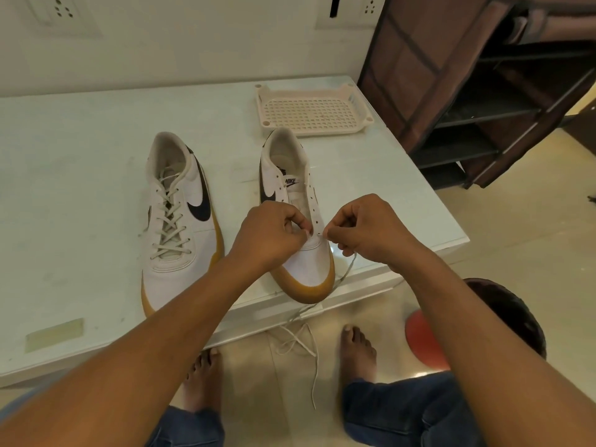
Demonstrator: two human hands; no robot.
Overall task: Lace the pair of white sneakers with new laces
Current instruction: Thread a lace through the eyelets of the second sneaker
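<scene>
Bare forearms reach in over jeans-clad knees. Left hand and right hand, fingers curled tight, each pinch the lace at the unlaced sneaker on the table edge. Lace tail dangles floorward. Laced sneaker sits near, to its left.

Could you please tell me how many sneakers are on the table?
2. The laced sneaker lies left on the table; the second sneaker lies right of it, beneath the left hand and right hand.
</scene>
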